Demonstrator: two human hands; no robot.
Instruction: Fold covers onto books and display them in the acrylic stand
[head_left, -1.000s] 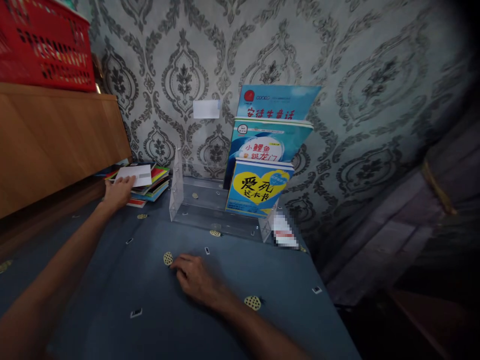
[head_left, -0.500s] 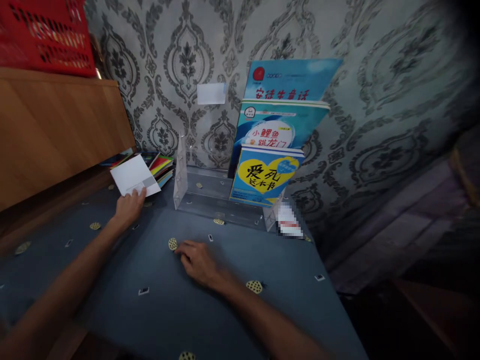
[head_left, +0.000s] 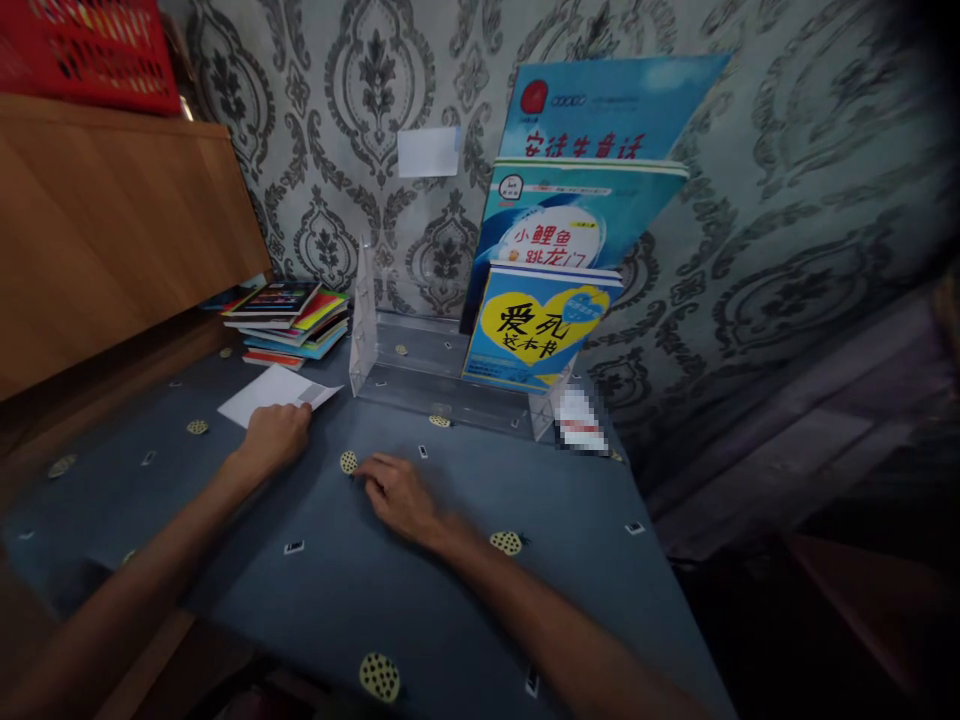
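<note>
My left hand (head_left: pixel 279 432) grips the near edge of a white sheet or booklet (head_left: pixel 259 393), its thumb near the grey patch at the right corner. Just behind it lies a stack of several books (head_left: pixel 289 325). My right hand (head_left: pixel 396 492) rests on the blue cloth beside a printed pineapple, fingers curled; what they hold, if anything, is hidden. A clear rack (head_left: pixel 450 395) stands at the back of the table, with blue books upright in its right part, the front one (head_left: pixel 536 330) bearing a yellow heart.
The table (head_left: pixel 420 610) has a patterned blue cloth. A wooden cabinet (head_left: pixel 112 240) with a red basket (head_left: pixel 97 60) on it stands at the left. A small white item (head_left: pixel 581 420) lies right of the rack. A white card (head_left: pixel 428 152) is on the wall.
My left hand has drawn the white sheet toward me and lower, off the book stack, which now shows fully. My right hand stays at the same spot on the cloth; the view has shifted slightly.
</note>
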